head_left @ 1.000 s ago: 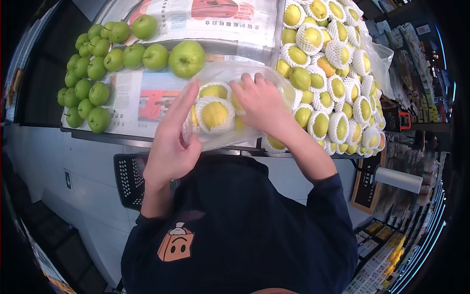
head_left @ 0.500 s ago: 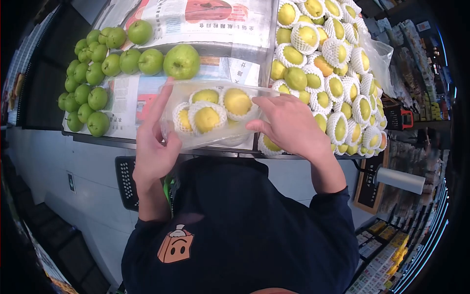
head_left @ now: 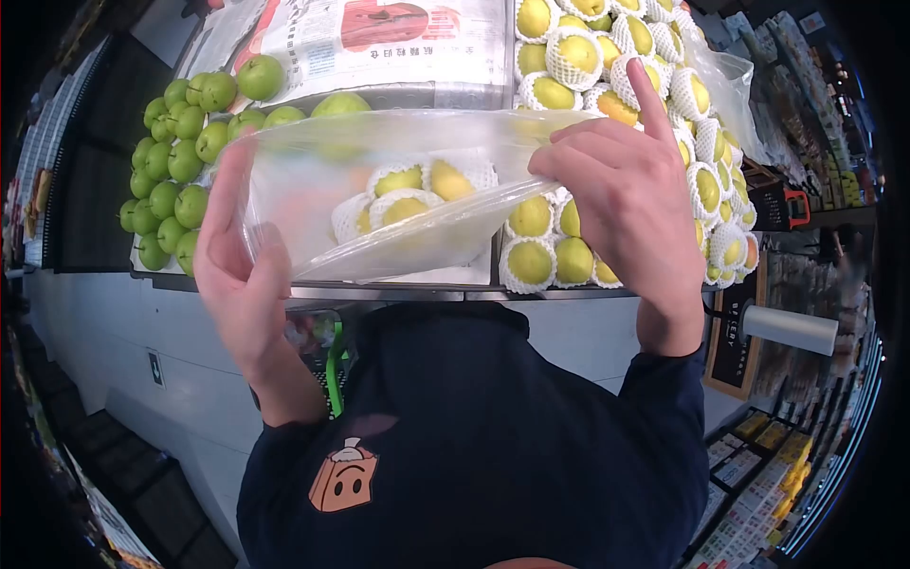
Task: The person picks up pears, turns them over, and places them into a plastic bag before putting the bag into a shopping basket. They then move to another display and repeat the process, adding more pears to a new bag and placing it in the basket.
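A clear plastic bag (head_left: 313, 204) is stretched wide between my two hands, its mouth facing me. Several yellow pears in white foam nets (head_left: 403, 207) lie inside it, at its middle. My left hand (head_left: 242, 266) grips the bag's left edge, the thumb bent toward the fingers. At the right edge, my right hand (head_left: 621, 190) pinches the plastic with thumb and fingers, its index finger raised. The bag hangs over the front of the fruit stand and partly covers a large green pear (head_left: 341, 104) behind it.
Green pears (head_left: 171, 161) are stacked on newspaper (head_left: 408, 43) at the left. Netted yellow pears (head_left: 573, 57) are heaped at the right. The stand's front edge (head_left: 427, 293) runs before my body. A basket with a green handle (head_left: 336, 365) is below. A white roll (head_left: 789, 328) sticks out at the right.
Both hands have moved apart, left hand to the left and right hand to the right and up. The bag between them has been pulled wider, and my right index finger now points up.
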A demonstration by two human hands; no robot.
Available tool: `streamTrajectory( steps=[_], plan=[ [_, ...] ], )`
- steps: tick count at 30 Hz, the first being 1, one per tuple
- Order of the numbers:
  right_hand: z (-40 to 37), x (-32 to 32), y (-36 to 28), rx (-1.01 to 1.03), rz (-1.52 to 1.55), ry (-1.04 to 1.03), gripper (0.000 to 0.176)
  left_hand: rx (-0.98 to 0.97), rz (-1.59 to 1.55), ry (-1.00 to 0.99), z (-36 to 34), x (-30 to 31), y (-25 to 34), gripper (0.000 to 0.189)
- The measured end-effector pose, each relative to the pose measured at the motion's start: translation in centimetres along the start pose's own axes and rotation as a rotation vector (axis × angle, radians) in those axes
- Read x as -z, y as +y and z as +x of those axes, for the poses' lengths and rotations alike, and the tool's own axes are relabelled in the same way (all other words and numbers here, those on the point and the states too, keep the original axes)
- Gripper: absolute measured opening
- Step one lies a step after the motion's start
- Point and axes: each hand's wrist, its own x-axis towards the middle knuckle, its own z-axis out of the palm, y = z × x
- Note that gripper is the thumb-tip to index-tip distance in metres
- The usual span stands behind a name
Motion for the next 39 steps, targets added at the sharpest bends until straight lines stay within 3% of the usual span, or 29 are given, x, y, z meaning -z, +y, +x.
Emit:
streamTrajectory(
  steps=[2,7,8,11,14,17,20,22,26,28,29,30,32,34,37,39],
  plan=[
    [-0.5,0.2,-0.2,0.001,0.04,0.01,0.017,-0.028,-0.016,-0.047,-0.4,0.2,0.1,0.076],
    [-1.5,0.2,-0.4,-0.041,0.128,-0.25,0.012,-0.11,0.108,-0.269,-1.4,1.1,-1.5,0.084],
    [-1.7,0.2,-0.5,-0.054,0.153,-0.306,0.011,-0.029,0.127,-0.27,-1.9,1.0,-1.0,0.089],
    [-1.6,-0.4,-1.7,0.002,0.354,-0.132,0.006,0.0,0.132,-0.332,-2.6,0.8,-1.3,0.094],
    [-0.3,-1.1,-3.0,0.06,0.616,-0.092,0.018,0.042,0.14,-0.389,-3.2,0.4,-1.5,0.097],
    [1.3,-5.0,-3.3,-0.089,0.477,-0.476,0.045,0.142,0.196,-0.427,-3.8,0.3,-1.2,0.102],
    [0.2,-10.0,-1.3,-0.207,0.238,-0.29,0.059,0.237,0.255,-0.427,-4.8,1.2,-2.0,0.106],
    [-0.6,-10.6,-1.4,-0.146,0.222,-0.221,0.064,0.221,0.397,-0.385,-4.9,0.5,-2.1,0.107],
    [-1.2,-9.2,-2.5,-0.143,0.374,-0.219,0.066,-0.017,0.461,-0.265,-4.2,-0.5,-0.7,0.088],
    [-1.5,-8.0,-3.1,-0.082,0.459,-0.122,0.056,-0.222,0.174,0.125,-4.7,-0.9,-2.1,0.06],
    [-1.9,-7.6,-3.2,-0.046,0.498,-0.071,0.052,-0.338,0.04,0.154,-5.0,-1.0,-2.2,0.043],
    [-2.6,-7.6,-3.4,-0.037,0.572,0.096,0.044,-0.395,-0.103,0.08,-5.7,-0.3,-2.7,0.045],
    [-4.3,-8.5,-3.7,-0.002,0.712,0.436,0.028,-0.451,-0.315,-0.326,-6.1,-2.4,-1.8,0.04],
    [-5.7,-8.9,-3.1,-0.143,0.783,0.561,0.02,-0.326,-0.457,-0.675,-5.5,-5.4,-1.4,0.015],
    [-8.5,-9.3,-0.3,-0.391,0.711,0.637,0.018,0.028,-0.247,-0.987,-6.2,-8.6,-2.1,0.025],
    [-10.5,-9.6,2.8,-0.564,0.525,0.725,0.019,0.16,0.012,-0.964,-6.4,-10.1,-4.4,0.026]
  ],
)
